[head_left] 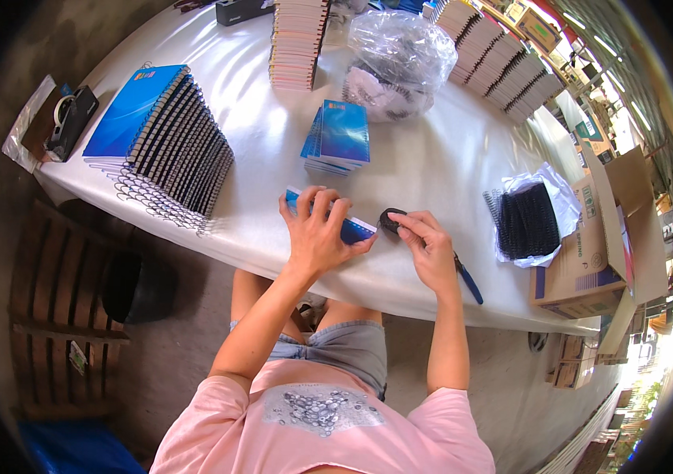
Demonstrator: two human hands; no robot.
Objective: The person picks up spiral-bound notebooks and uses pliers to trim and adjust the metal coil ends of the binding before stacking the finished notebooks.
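My left hand [317, 235] lies over a small blue booklet [359, 231] on the white-covered table, its fingers bent round the cover. A row of punched holes shows along the booklet's edge. Just right of it, my right hand [429, 251] pinches a black spiral binding coil [389, 220] between thumb and fingers. The coil sits close to the booklet's right end, apart from it. Beyond my hands stands a short stack of blue booklets [344, 130]. Blue-handled pliers [469, 280] lie right of my right forearm.
Spiral-bound blue notebooks [135, 110] are piled at left, near a tape dispenser [72, 122]. Black coils [528, 221] lie on white wrapping beside a cardboard box [577, 268]. Farther back are a clear plastic bag [401, 51] and tall stacks of bound books [298, 43].
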